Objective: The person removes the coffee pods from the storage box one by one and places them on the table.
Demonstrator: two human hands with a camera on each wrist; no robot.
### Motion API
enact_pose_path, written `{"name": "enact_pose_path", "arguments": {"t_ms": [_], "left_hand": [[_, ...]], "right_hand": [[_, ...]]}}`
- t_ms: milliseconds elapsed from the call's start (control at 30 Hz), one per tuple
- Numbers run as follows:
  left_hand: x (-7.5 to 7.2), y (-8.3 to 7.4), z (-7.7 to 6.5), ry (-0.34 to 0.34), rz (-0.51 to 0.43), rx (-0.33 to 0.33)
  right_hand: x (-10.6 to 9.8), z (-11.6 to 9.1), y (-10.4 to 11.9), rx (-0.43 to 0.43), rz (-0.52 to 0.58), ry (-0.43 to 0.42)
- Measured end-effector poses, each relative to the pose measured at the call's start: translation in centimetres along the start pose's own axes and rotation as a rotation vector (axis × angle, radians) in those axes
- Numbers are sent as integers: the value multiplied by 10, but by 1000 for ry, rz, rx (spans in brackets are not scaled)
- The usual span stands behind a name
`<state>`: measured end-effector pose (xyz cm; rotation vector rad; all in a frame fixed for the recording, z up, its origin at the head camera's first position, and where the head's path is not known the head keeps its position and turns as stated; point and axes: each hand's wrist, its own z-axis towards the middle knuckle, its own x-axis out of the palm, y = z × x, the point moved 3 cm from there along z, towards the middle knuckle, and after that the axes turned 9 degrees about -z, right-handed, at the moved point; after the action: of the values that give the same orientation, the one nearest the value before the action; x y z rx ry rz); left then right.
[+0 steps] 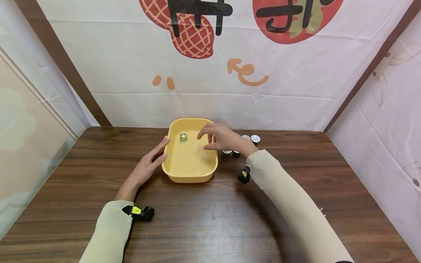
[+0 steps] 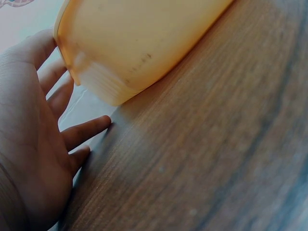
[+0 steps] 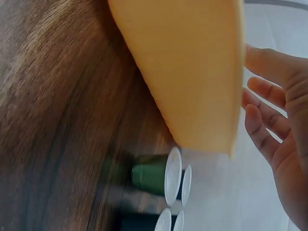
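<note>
Head looks down; wrists close beside shared tray (image 1: 174, 171).

A dark brown wooden table (image 1: 210, 219) with streaky grain fills the lower part of the head view. Behind its far edge hangs a creased white cloth backdrop (image 1: 210, 95) printed with a red-lined peanut shape (image 1: 192, 38), a red round shape (image 1: 296, 18) with black strokes, and small orange marks (image 1: 246, 73). Brown strips (image 1: 62, 62) frame the backdrop on both sides. Pale patterned panels (image 1: 26, 128) close off the flanks. Light falls soft and even.
</note>
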<state>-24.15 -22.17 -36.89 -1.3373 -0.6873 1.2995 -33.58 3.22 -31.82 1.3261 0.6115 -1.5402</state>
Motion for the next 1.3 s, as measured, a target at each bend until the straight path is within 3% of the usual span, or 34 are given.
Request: {"name": "enact_pose_path", "arguments": {"t_ms": [300, 967, 1300], "left_hand": [[1, 4, 0, -5, -1, -14], [-3, 2, 0, 5, 17, -22], [-2, 2, 0, 7, 9, -23]], "right_hand": [[20, 24, 0, -67, -2, 43], [47, 61, -3, -2, -46, 190], [49, 70, -4, 60, -100, 324]]}}
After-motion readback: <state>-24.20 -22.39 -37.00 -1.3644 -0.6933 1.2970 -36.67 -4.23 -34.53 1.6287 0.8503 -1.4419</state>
